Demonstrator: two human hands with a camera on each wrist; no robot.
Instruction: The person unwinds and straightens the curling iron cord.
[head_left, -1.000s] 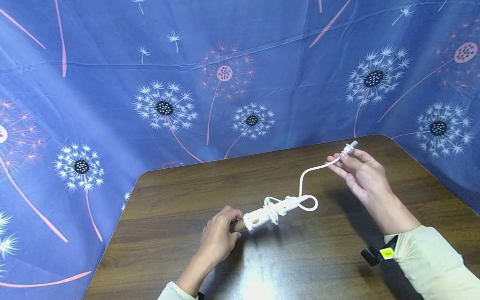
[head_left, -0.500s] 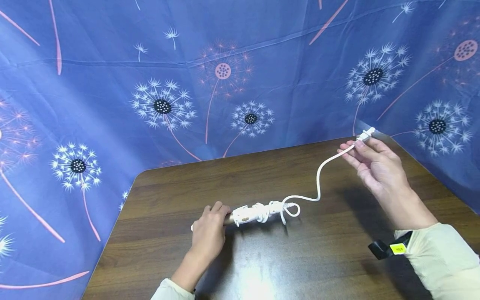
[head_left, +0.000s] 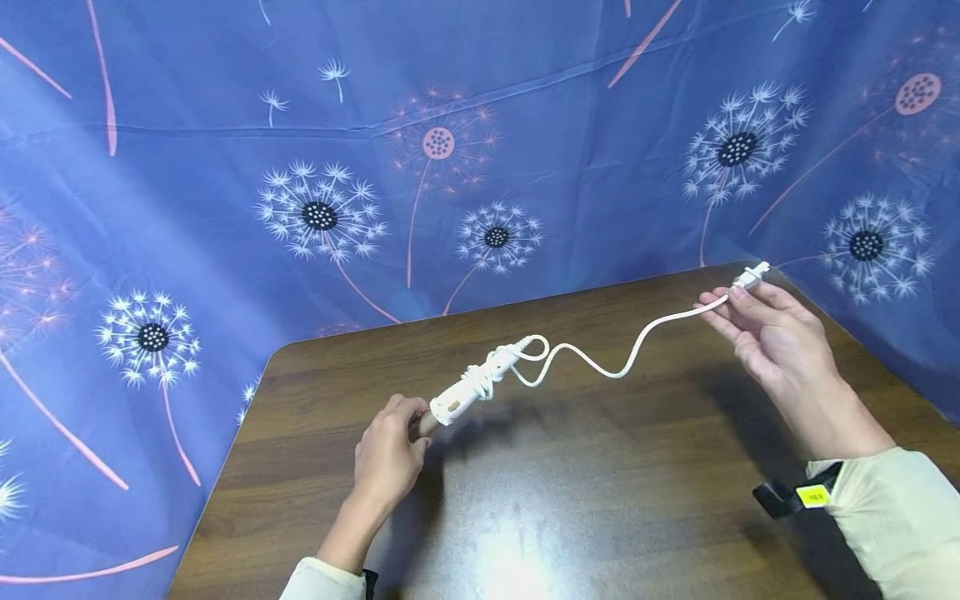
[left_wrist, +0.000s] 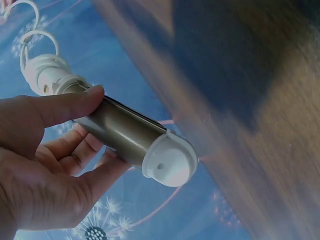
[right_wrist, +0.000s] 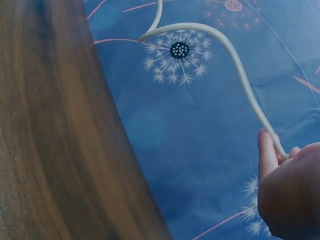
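Note:
My left hand point(head_left: 390, 450) grips the gold-brown barrel of a curling iron point(head_left: 459, 398), tilted above the table with its white handle pointing up and right. In the left wrist view, thumb and fingers close round the barrel point(left_wrist: 125, 122), and the white end cap point(left_wrist: 174, 162) sticks out beyond them. Part of the white cord point(head_left: 633, 354) is wound round the handle; the rest runs in a slack wave to my right hand point(head_left: 787, 342). That hand pinches the cord's white plug point(head_left: 748, 277) between thumb and fingers. In the right wrist view the plug is hidden behind the hand point(right_wrist: 292, 190).
A dark wood-grain table point(head_left: 637, 500) with rounded back corners lies beneath both hands. Behind it and at both sides hangs a blue cloth point(head_left: 585, 192) printed with dandelions. Bright glare marks the table's front.
My left hand has moved left with the curling iron, whose handle dipped and then tipped up. My right hand has drawn the plug to the right, and more cord now stretches between the hands.

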